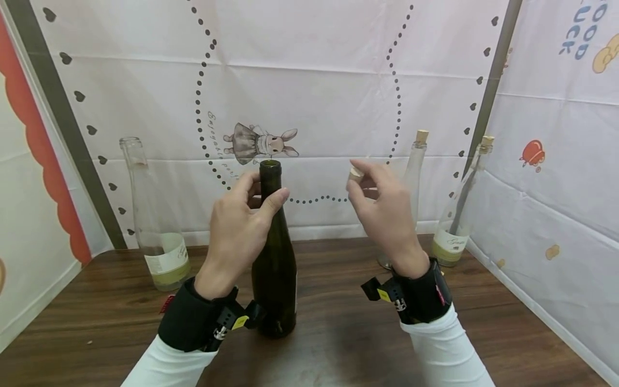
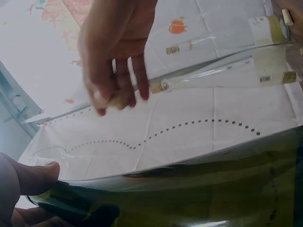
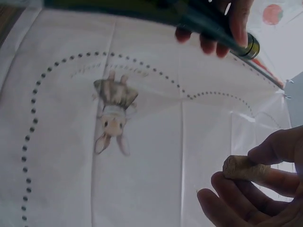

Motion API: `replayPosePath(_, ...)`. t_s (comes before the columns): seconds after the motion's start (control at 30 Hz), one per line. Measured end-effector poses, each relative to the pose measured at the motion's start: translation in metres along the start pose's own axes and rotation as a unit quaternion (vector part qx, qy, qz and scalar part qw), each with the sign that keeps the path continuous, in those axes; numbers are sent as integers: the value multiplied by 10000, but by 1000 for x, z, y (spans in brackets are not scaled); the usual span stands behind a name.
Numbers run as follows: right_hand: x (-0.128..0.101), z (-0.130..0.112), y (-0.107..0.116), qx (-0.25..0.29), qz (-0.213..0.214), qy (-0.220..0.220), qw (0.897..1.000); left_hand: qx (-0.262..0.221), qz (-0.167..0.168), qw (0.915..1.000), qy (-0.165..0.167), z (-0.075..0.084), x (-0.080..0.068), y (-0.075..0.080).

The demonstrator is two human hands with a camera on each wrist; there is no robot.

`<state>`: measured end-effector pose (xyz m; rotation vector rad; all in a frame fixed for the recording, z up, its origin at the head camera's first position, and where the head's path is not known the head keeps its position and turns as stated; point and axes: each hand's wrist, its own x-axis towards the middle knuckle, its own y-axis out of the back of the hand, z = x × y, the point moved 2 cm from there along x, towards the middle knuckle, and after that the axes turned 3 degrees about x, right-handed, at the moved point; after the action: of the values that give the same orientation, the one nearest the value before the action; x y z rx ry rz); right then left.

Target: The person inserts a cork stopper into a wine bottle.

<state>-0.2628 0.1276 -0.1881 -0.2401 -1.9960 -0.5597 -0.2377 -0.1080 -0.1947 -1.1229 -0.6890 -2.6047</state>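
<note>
Left hand point(image 1: 237, 226) grips the dark bottle point(image 1: 274, 258) neck — right hand point(image 1: 384, 212) pinches a cork point(image 1: 356, 173) beside it.

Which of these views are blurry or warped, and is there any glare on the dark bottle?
Head view: sharp, walls bowed at the edges. Left wrist view: right hand motion-blurred, dark bottle soft, with pale reflections along the glass. Right wrist view: cork crisp, the bottle near the top edge blurred.

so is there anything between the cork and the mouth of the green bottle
No. In the head view the gap between the cork, pinched in the right hand, and the green bottle mouth is bare; only the backdrop shows behind it.
</note>
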Motion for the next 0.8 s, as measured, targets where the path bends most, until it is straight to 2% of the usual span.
replayPosePath(0.2, 6, -21, -13, 874, 261, -87, 9958, -171, -12, 9996, -230, 6, -3, -5)
replayPosePath(0.3, 9, -31, -20, 1452, 484, 160, 9881, -252, -40, 9991, -332, 10, -5, -7)
replayPosePath(0.43, 12, -44, -26, 2061, 856, 656, 9726, -351, -103, 9985, -398, 14, -7, -10)
replayPosePath(0.57, 14, -54, -31, 2297, 992, 862, 9643, -427, -172, 9983, -369, 17, -8, -12)
replayPosePath(0.8, 15, -60, -42, 2444, 810, 618, 9643, -484, -209, 9977, -435, 20, -10, -13)
